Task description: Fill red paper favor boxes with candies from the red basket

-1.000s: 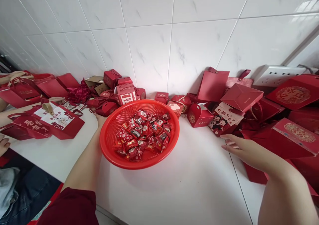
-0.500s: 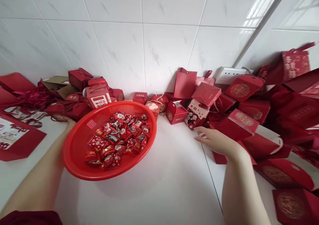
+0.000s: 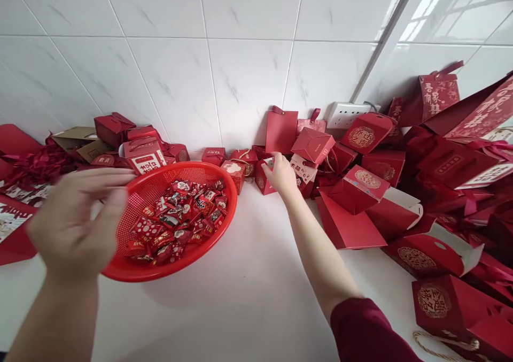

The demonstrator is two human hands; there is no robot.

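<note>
A round red plastic basket [image 3: 138, 274] stands tilted on the white counter, with wrapped red candies [image 3: 172, 223] inside. My left hand [image 3: 78, 220] is raised over the basket's left edge, smeared by motion, its fingers bent forward; whether anything is in them does not show. Further back, my right hand [image 3: 280, 176] reaches to a small red box [image 3: 265, 183] near the wall, its fingers over the box's top; the fingertips are partly hidden. Beside that box is a white and red printed box [image 3: 303, 170] with a red box [image 3: 315, 145] on top.
Many red gift boxes [image 3: 363, 183] and bags are heaped on the right. More boxes [image 3: 114, 128] and dark red ribbon [image 3: 40, 159] lie on the left. A white power strip [image 3: 344, 114] rests against the tiled wall [image 3: 248, 78].
My left hand has risen from behind the basket's left side to above its edge. My right hand has moved left and back onto the small red box. The view has turned slightly right.
</note>
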